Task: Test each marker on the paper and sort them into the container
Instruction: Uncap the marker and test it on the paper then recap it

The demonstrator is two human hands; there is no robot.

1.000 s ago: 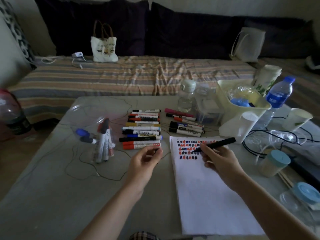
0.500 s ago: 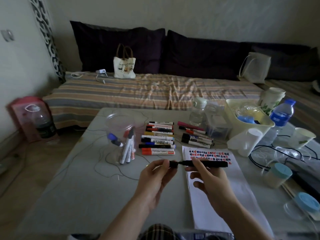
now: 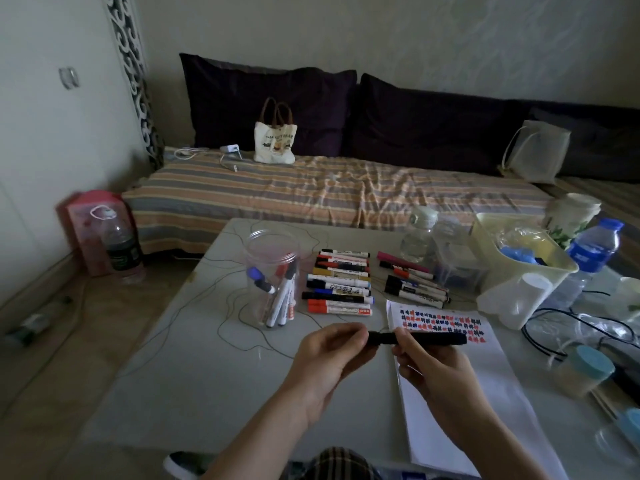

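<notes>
We hold a black marker point(image 3: 420, 338) level above the tabletop point(image 3: 194, 368): our left hand point(image 3: 329, 362) pinches its left end, our right hand point(image 3: 436, 372) grips its barrel.

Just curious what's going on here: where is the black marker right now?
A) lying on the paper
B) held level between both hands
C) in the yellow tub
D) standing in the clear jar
B: the black marker lies level above the table, the left hand pinching its left end and the right hand gripping its barrel.
</notes>
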